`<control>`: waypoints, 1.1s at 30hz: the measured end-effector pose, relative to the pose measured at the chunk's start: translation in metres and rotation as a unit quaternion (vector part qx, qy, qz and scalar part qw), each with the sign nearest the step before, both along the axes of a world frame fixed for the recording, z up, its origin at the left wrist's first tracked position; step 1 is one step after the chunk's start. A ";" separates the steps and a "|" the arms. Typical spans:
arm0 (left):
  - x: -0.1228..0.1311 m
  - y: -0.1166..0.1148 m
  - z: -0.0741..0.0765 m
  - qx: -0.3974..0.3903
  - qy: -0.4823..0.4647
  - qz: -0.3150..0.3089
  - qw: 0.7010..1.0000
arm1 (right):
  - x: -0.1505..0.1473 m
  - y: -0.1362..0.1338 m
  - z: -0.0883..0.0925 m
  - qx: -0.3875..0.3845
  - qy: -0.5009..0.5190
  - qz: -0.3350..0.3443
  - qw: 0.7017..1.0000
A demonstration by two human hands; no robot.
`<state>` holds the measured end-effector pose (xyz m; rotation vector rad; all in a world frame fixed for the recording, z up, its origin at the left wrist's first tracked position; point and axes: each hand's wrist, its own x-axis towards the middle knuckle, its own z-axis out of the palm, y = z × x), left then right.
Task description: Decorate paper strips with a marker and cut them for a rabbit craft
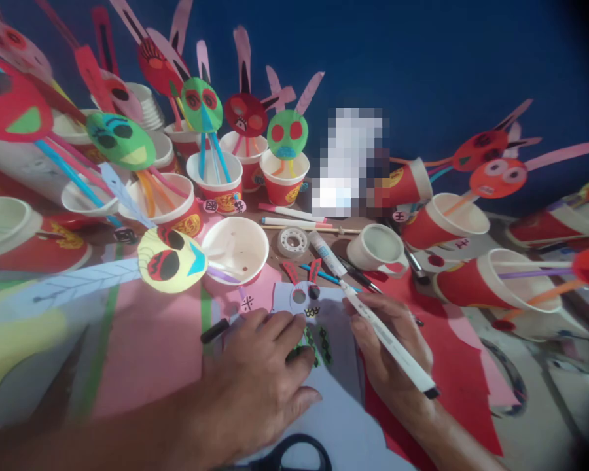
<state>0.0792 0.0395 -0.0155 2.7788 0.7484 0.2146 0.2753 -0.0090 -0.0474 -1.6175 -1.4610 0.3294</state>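
My right hand [415, 337] grips a white marker pen [390, 343], its tip pointing up and left over a pale blue sheet of paper [341, 409]. Flat across that sheet lies my left hand [269, 373], fingers extended and partly covering small green paper strips [326, 345] with black patterns. Just beyond the fingertips is a small paper face [305, 296] with dark round eyes, a patterned mouth and red ears. A black pen cap [214, 331] rests left of my left hand. Black scissor handles [304, 453] show at the bottom edge.
Red and white paper cups [236, 252] holding paper animal faces on coloured straws ring the workspace. Between them lie a tape roll [293, 243], a glue stick [327, 254] and several pens. Pink paper [142, 347] lies left, red paper [436, 386] right.
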 end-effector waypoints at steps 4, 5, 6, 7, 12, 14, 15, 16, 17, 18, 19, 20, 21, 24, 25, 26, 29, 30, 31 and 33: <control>0.000 0.000 0.004 -0.006 0.002 0.011 1.000 | -0.001 0.001 0.000 0.004 0.047 0.023 0.999; 0.000 0.000 0.005 -0.008 0.002 0.011 1.000 | -0.002 0.001 0.000 0.002 0.058 0.027 0.998; 0.000 -0.001 0.006 -0.010 0.001 0.011 1.000 | -0.002 0.001 0.000 0.002 0.063 0.028 0.998; 0.000 -0.001 0.006 -0.012 0.001 0.011 1.000 | -0.003 0.001 0.001 0.004 0.061 0.030 0.998; -0.002 0.000 0.008 -0.011 0.007 0.013 1.000 | -0.004 0.001 0.004 0.008 -0.015 0.040 0.999; -0.002 0.000 0.009 -0.017 0.016 0.011 1.000 | -0.003 0.002 0.006 0.007 -0.058 0.062 0.996; -0.002 0.000 0.009 -0.022 0.017 0.009 1.000 | -0.003 0.002 0.007 0.010 -0.075 0.075 0.994; -0.003 0.000 0.010 -0.030 0.017 0.006 0.999 | -0.003 0.003 0.008 0.013 -0.087 0.083 0.993; -0.003 0.000 0.010 -0.039 0.016 0.003 0.999 | -0.003 0.003 0.008 0.015 -0.094 0.086 0.992; -0.003 0.000 0.011 -0.048 0.011 0.001 0.999 | -0.003 0.004 0.009 0.017 -0.098 0.085 0.991; -0.004 0.001 0.012 -0.058 0.008 -0.001 0.998 | -0.003 0.004 0.009 0.019 -0.101 0.084 0.991; -0.004 0.001 0.014 -0.069 0.006 -0.003 0.998 | -0.003 0.004 0.009 0.022 -0.103 0.082 0.991; -0.004 0.002 0.016 -0.080 0.006 -0.005 0.997 | -0.003 0.004 0.009 0.026 -0.105 0.081 0.991; -0.004 0.004 0.019 -0.096 0.007 -0.003 0.995 | -0.004 0.005 0.008 0.041 -0.108 0.080 0.990; -0.004 0.005 0.019 -0.095 0.009 -0.002 0.995 | -0.004 0.005 0.007 0.047 -0.110 0.082 0.989; -0.003 0.005 0.018 -0.092 0.011 0.000 0.996 | -0.004 0.005 0.007 0.053 -0.111 0.085 0.989; -0.001 0.004 0.015 -0.067 0.024 -0.006 0.997 | -0.003 0.005 0.005 0.071 -0.118 0.106 0.985; -0.002 0.002 0.015 -0.055 0.023 -0.009 0.998 | -0.002 0.005 0.005 0.078 -0.120 0.115 0.983; -0.003 0.000 0.016 -0.042 0.021 -0.013 0.999 | -0.002 0.004 0.004 0.085 -0.122 0.124 0.981; -0.009 -0.006 0.021 -0.026 0.007 -0.025 0.999 | -0.002 0.003 0.003 0.098 -0.124 0.144 0.977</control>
